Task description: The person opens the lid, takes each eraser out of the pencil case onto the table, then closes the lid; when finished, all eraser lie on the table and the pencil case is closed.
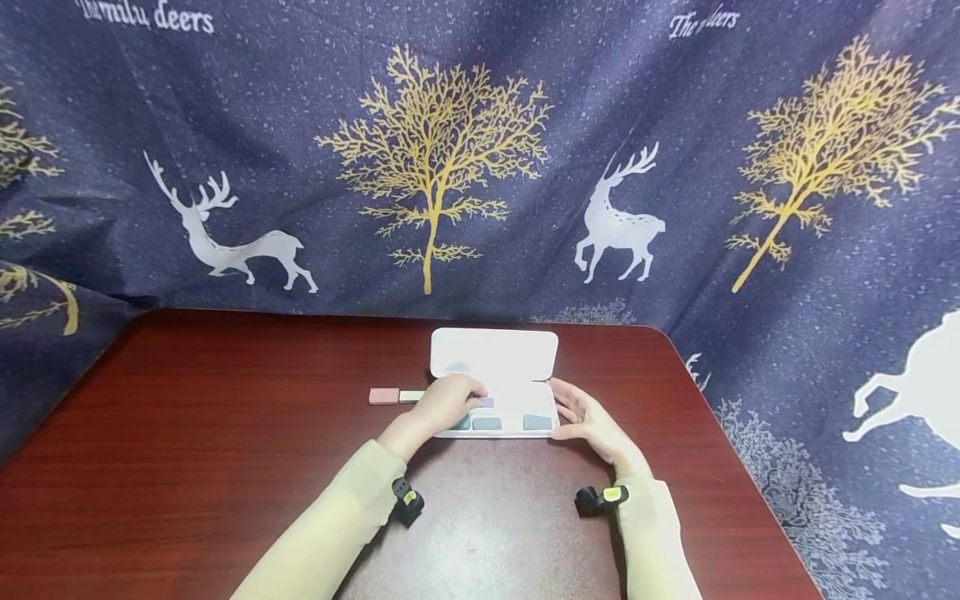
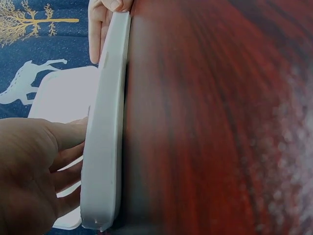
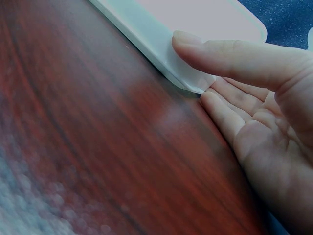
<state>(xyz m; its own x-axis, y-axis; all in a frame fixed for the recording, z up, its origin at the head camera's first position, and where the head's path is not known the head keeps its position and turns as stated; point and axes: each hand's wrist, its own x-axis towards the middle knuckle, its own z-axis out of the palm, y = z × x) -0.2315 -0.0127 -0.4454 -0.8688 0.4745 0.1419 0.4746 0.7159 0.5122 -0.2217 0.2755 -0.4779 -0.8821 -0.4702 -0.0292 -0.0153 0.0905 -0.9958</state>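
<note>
A white case (image 1: 512, 423) lies on the table with its lid (image 1: 498, 352) folded back, holding several grey-blue blocks (image 1: 536, 422) along its near side. My left hand (image 1: 446, 402) reaches over the case's left part, its fingertips pinching a small purple block (image 1: 487, 402) inside. In the left wrist view, the case's front wall (image 2: 103, 142) hides those fingertips. My right hand (image 1: 597, 427) holds the right end of the case. The right wrist view shows its thumb (image 3: 215, 56) over the rim and the other fingers against the end.
A pink block (image 1: 384, 397) and a pale block (image 1: 411, 397) lie end to end on the table, left of the case. The dark red table (image 1: 225, 433) extends on both sides. Behind it hangs a blue cloth (image 1: 510, 250) printed with deer and trees.
</note>
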